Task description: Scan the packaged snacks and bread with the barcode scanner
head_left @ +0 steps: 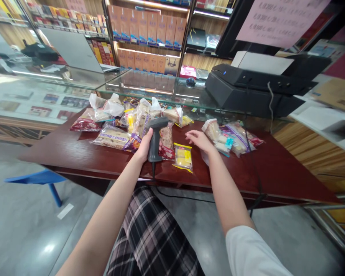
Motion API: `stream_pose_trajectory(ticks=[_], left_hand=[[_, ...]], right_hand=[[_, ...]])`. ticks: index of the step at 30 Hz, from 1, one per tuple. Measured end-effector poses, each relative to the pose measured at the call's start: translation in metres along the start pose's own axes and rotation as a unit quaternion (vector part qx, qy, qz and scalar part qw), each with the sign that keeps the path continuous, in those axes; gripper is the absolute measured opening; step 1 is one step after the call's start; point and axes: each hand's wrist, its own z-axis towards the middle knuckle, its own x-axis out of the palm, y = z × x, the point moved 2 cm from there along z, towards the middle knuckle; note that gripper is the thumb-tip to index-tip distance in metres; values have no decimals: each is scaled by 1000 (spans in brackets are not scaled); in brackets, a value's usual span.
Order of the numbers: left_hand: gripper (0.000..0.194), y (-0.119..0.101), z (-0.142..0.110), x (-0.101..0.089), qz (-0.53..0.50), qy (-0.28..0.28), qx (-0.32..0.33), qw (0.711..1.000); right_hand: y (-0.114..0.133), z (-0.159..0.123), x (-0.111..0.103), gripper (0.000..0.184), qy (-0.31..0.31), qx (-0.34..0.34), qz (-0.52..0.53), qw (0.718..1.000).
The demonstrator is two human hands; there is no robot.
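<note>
My left hand [145, 145] grips a grey handheld barcode scanner [155, 136], its head tilted up and to the right, with a black cable hanging from its base. My right hand [199, 140] is open, palm down, just above the dark red wooden table [74, 153]. Nearest its fingers is a small clear packet of yellow cakes [183, 157]. Beside its wrist lies a heap of wrapped snack cakes [230, 140]. A larger spread of wrapped bread and pastry packets [112, 136] lies around the scanner, partly hidden behind my left hand.
A glass display counter [149, 86] stands behind the table, with a black receipt printer or scanner unit [253, 86] on the right. A laptop [70, 50], boxed goods on shelves and a pink notice stand beyond. A blue stool [40, 178] stands on the grey floor at left.
</note>
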Motion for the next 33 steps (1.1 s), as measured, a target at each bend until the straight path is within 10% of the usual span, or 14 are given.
stream_pose_trajectory(ticks=[7, 16, 22, 29, 33], left_hand=[[58, -8, -2, 3, -38, -28, 24, 999], [57, -6, -1, 2, -35, -18, 16, 999], [55, -5, 0, 2, -43, -15, 14, 999], [57, -2, 2, -3, -29, -18, 3, 999], [56, -1, 3, -3, -28, -10, 4, 1000]], right_hand=[[4, -7, 12, 25, 151, -30, -70, 986], [-9, 7, -5, 22, -156, -33, -131, 979], [-3, -1, 0, 25, 40, -44, -159, 985], [-18, 10, -9, 20, -205, 38, -11, 978], [-12, 11, -13, 23, -269, -26, 60, 961]])
